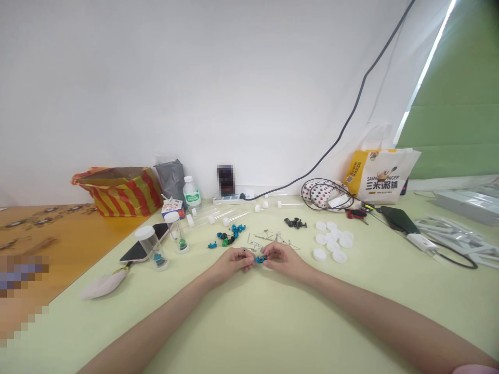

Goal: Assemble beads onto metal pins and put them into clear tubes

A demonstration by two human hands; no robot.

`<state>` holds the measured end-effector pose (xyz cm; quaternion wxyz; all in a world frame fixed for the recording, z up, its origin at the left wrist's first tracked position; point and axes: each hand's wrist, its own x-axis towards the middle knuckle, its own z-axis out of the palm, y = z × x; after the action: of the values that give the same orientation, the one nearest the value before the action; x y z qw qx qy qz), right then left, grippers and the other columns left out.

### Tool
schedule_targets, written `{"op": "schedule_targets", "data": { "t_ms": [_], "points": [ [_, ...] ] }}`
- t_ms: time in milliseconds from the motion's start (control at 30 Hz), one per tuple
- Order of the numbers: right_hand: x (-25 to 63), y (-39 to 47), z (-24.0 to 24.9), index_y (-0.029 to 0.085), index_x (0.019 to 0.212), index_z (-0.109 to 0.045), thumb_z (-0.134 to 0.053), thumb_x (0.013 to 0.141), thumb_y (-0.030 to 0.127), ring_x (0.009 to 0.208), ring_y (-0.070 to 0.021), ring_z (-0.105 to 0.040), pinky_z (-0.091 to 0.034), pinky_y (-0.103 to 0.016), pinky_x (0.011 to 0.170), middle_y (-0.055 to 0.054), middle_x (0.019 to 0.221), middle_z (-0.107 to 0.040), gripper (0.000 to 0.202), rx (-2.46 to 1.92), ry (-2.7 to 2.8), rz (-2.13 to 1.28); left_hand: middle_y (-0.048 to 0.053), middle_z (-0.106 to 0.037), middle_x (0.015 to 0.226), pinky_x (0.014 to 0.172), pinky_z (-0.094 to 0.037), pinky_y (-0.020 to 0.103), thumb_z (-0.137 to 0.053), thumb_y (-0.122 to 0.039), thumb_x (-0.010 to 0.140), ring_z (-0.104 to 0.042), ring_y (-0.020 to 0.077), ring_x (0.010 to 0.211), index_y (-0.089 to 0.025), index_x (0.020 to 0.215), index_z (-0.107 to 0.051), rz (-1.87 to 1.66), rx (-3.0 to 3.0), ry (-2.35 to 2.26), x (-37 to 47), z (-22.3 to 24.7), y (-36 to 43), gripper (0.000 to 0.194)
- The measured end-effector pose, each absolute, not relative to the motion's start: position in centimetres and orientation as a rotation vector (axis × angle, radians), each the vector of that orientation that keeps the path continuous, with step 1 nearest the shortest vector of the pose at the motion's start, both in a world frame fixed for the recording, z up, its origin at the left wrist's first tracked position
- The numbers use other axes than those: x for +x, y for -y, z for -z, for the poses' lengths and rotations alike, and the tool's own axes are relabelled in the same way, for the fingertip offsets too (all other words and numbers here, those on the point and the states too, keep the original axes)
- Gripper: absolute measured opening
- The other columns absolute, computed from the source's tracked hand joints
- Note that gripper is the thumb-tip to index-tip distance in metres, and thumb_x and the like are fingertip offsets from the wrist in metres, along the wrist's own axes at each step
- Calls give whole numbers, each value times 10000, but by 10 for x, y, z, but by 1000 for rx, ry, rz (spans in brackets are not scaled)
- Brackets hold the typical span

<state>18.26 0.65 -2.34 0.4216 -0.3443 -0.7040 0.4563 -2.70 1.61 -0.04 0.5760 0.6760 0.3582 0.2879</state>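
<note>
Near the middle of the pale green table point(241, 322), a small blue and dark part point(260, 259) is between my two hands. My left hand point(234, 261) pinches it from the left, fingers closed. From the right, my right hand point(284, 258) has its thumb and fingertips closed on the same part. Just behind the hands lie thin metal rods point(255, 244). A heap of blue, black and green pieces point(231, 236) sits behind my left hand, with one loose blue piece point(212, 245) beside it. Small black parts point(295, 223) lie behind my right hand.
White round caps point(332, 240) are spread on the right. Two clear capped cylinders point(154, 249) point(177, 234), a phone point(134, 253) and a bottle point(191, 192) stand or lie left. Clear tubes point(234, 218) lie behind. Bags, cables and a power bank point(423, 243) are farther out.
</note>
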Motion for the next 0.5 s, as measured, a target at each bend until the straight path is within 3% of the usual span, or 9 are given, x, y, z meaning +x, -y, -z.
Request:
{"op": "schedule_targets", "data": {
  "t_ms": [500],
  "points": [
    [182, -9, 28, 168, 718, -582, -627, 719, 380, 853, -157, -567, -460, -310, 790, -56, 960, -578, 216, -874, 1779, -1091, 40, -604, 763, 649, -406, 255, -609, -381, 726, -493, 112, 629, -127, 746, -646, -668, 1591, -829, -27, 0, -16, 257]
  ]
}}
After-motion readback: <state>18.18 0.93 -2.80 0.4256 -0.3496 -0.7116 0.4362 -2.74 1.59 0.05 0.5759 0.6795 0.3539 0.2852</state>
